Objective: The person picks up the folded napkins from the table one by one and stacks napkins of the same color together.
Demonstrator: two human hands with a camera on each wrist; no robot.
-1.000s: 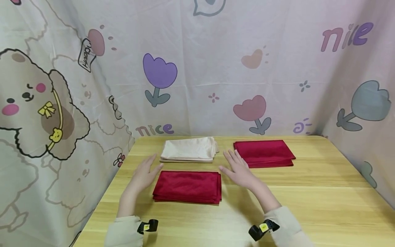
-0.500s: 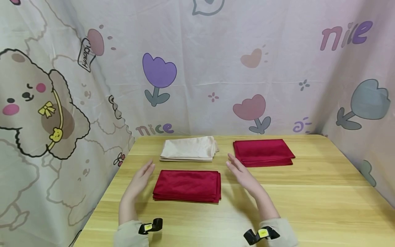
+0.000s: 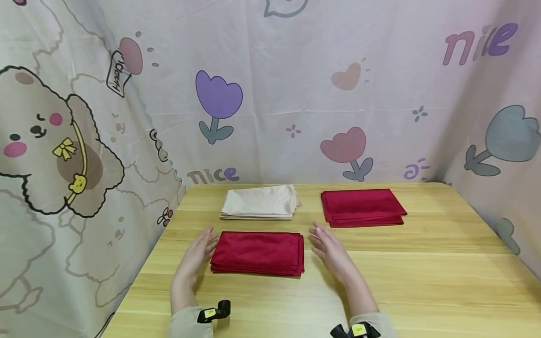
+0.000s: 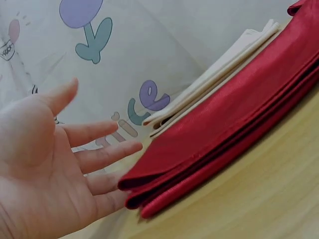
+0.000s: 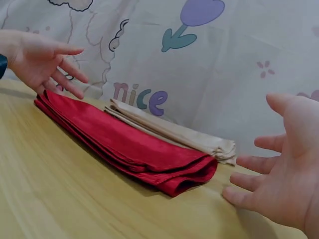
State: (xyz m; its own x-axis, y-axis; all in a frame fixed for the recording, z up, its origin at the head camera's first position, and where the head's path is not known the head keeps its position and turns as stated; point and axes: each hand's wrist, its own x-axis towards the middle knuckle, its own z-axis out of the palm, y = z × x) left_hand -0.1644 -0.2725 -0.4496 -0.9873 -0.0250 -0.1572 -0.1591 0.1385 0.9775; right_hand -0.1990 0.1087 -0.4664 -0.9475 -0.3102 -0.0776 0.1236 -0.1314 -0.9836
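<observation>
A folded red cloth point(image 3: 258, 252) lies in layers on the wooden table between the two hands. At its left end is my left hand point(image 3: 195, 256), fingers spread and palm turned inward; in the left wrist view the lower fingertips point(image 4: 112, 201) come right up to the cloth's edge, and whether they touch it I cannot tell. My right hand point(image 3: 331, 251) stands a little off the right end, fingers extended, palm facing the cloth, as the right wrist view shows with a gap between. Neither hand holds anything.
Behind the red cloth lies a folded cream cloth point(image 3: 259, 203). A second folded red cloth point(image 3: 362, 206) lies at the back right of the table point(image 3: 422, 281). A printed curtain point(image 3: 270, 94) hangs along the back and sides.
Both hands have come lower and nearer the viewer, from beyond the front red cloth's far corners to beside its ends. Their palms have turned inward. The cloths have not moved.
</observation>
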